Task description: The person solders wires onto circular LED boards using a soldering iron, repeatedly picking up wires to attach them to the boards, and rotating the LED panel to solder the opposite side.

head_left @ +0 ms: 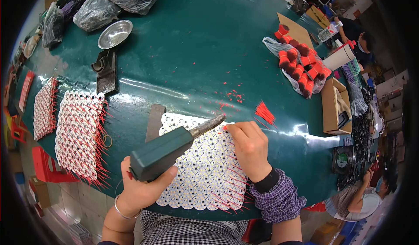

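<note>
Left of the white panel [198,166] of small round modules, two finished panels [78,136] bristling with red wires lie on the green worktop [196,49]. The left hand [139,188] has its grip clamped on a dark green soldering iron [168,149], whose metal tip reaches over the white panel's upper edge. The right hand [248,147] rests on that panel, fingers pinched together on a red wire there. Right of the panel lie loose red wires [264,112] and a bag of red spools [301,64].

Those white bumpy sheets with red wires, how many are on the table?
3: one sheet under both hands, one finished sheet to its left, another nearer the left edge. None seems hidden.
</note>
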The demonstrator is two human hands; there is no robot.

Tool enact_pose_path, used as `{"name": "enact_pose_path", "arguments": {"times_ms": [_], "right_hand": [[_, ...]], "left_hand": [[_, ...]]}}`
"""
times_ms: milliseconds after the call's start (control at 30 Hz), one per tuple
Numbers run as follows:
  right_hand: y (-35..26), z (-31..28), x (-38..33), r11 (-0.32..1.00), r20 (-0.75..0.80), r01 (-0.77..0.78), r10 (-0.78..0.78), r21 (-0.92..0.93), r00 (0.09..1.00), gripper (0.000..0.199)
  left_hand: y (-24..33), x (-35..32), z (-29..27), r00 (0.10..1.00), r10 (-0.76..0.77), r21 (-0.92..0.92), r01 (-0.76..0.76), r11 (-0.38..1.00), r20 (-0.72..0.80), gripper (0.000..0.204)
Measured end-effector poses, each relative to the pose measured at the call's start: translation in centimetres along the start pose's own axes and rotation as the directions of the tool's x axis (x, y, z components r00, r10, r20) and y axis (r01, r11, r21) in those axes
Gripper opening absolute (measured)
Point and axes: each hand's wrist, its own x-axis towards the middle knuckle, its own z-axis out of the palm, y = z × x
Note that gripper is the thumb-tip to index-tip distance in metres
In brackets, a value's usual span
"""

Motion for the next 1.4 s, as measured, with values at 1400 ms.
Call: {"name": "enact_pose_path", "arguments": {"times_ms": [1400], "right_hand": [[-0.9,0.3,-0.1,0.983,0.065,0.069,-0.059,-0.171,0.996,0.029]], "left_hand": [[-0.6,1.0,0.5,0.977,0.173,0.319,-0.204,0.926,0.121,0.011]]}}
